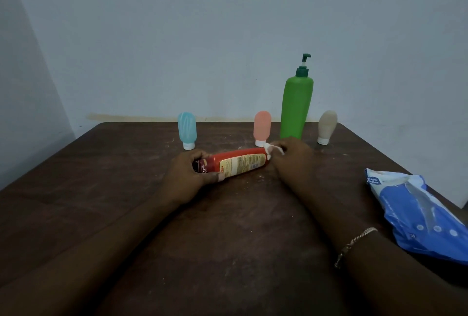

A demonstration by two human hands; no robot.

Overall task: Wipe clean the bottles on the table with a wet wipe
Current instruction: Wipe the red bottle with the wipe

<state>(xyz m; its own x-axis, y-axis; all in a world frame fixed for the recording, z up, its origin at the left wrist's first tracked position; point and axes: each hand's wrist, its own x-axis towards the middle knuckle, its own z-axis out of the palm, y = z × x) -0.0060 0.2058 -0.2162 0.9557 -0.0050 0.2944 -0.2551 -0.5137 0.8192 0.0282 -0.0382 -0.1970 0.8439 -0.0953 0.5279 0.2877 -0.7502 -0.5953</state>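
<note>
Both hands work the red bottle (240,162) in the head view, the only one given. The left hand (188,176) curls round its dark cap end. The right hand (291,156) pinches a bunched wet wipe (272,150) against the far end. The bottle lies sideways low at the middle of the table (101,189); whether it rests on the wood I cannot tell. It looks like light, fairly stiff plastic, and its glossy label will likely turn slick once damp, so the cap end seems the surest hold. Behind it stand a blue tube (187,129), a pink tube (262,125), a green pump bottle (296,108) and a beige tube (327,125). The pump bottle is probably top-heavy.
</note>
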